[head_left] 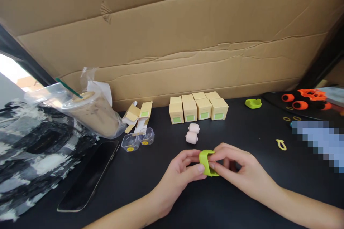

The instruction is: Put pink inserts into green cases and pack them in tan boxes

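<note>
My left hand (182, 170) grips a lime-green hollow plastic case (204, 161) between thumb and fingers, just above the black table. From the other side, my right hand (239, 166) has its thumb and index finger pinched together at the case's opening. What lies between those fingertips is too small to make out. Beyond the hands, two pale pink spools (191, 137) lie close together. Off to the right is a small yellow loop-shaped clip (281, 144). A second lime-green plastic part (253, 103) sits further back.
Several small tan boxes (190, 111) stand at the back, with opened boxes (145, 114) and clear plastic cups (130, 143) left of them. A phone (88, 177), a bagged drink (91, 111) and dark fabric (40, 154) are left. An orange-wheeled toy (311, 95) stands right.
</note>
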`<control>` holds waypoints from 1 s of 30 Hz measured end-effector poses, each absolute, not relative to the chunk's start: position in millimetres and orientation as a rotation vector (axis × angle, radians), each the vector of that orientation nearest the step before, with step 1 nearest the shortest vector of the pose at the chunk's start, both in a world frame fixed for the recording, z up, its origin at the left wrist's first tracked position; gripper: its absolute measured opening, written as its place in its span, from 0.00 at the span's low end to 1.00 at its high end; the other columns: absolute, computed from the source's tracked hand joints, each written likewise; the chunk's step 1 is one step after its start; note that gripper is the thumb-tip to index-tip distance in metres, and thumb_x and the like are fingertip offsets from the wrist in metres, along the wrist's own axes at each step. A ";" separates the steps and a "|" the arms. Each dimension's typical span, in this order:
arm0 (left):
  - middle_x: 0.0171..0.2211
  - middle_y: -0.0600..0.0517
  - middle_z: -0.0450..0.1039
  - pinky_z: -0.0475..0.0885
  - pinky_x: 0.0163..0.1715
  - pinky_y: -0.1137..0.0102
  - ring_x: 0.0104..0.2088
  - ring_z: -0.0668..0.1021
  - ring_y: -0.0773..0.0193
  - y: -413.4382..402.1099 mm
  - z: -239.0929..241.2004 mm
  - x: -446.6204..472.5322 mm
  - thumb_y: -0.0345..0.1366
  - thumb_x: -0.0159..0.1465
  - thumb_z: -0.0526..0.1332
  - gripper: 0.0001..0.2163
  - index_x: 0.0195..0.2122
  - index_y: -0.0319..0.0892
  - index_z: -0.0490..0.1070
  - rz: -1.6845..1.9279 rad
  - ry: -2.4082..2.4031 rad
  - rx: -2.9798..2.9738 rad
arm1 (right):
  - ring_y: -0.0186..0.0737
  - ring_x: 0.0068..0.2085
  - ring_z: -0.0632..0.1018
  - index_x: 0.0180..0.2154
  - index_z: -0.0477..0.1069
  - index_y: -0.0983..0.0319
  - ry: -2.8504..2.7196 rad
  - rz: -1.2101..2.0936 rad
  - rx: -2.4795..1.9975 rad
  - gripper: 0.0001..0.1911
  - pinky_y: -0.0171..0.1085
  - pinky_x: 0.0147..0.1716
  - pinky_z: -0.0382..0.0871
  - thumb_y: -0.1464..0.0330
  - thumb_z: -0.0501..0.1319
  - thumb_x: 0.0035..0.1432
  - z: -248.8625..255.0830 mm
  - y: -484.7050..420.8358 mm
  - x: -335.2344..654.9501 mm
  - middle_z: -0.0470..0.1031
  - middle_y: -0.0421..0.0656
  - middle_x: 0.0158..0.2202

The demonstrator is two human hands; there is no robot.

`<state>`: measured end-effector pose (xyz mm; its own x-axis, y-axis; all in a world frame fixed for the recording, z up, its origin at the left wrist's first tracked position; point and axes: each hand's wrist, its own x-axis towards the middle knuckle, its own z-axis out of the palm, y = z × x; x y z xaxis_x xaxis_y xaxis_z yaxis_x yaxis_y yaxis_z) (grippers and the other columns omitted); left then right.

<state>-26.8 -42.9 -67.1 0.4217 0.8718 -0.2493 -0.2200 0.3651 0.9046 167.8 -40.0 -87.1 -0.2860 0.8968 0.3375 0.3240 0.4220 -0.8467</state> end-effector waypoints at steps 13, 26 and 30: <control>0.41 0.49 0.79 0.70 0.48 0.69 0.43 0.79 0.63 -47.2 -66.4 -22.2 0.31 0.53 0.71 0.14 0.41 0.41 0.72 0.854 0.814 0.915 | 0.29 0.19 0.71 0.29 0.73 0.60 -1.677 0.951 -1.192 0.06 0.31 0.19 0.63 0.66 0.60 0.54 -87.5 -40.3 162.6 0.73 0.39 0.29; 0.26 0.54 0.76 0.69 0.37 0.73 0.30 0.76 0.69 -45.8 -68.9 -20.9 0.38 0.50 0.72 0.11 0.27 0.38 0.73 0.857 0.952 0.989 | 0.28 0.18 0.70 0.29 0.74 0.61 -1.792 0.986 -1.079 0.09 0.31 0.18 0.63 0.65 0.59 0.58 -84.9 -46.1 164.7 0.71 0.41 0.30; 0.24 0.54 0.74 0.68 0.35 0.73 0.29 0.74 0.68 -47.3 -70.5 -20.0 0.42 0.48 0.73 0.15 0.28 0.37 0.73 0.815 0.926 1.008 | 0.27 0.17 0.71 0.29 0.73 0.62 -1.768 1.117 -1.080 0.10 0.30 0.16 0.63 0.64 0.60 0.58 -84.8 -45.1 165.4 0.71 0.42 0.32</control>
<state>-20.0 -47.3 -70.5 0.3867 0.8875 -0.2506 -0.1355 0.3235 0.9365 165.4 -45.1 -84.8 -0.3465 0.9242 0.1608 0.2515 0.2567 -0.9332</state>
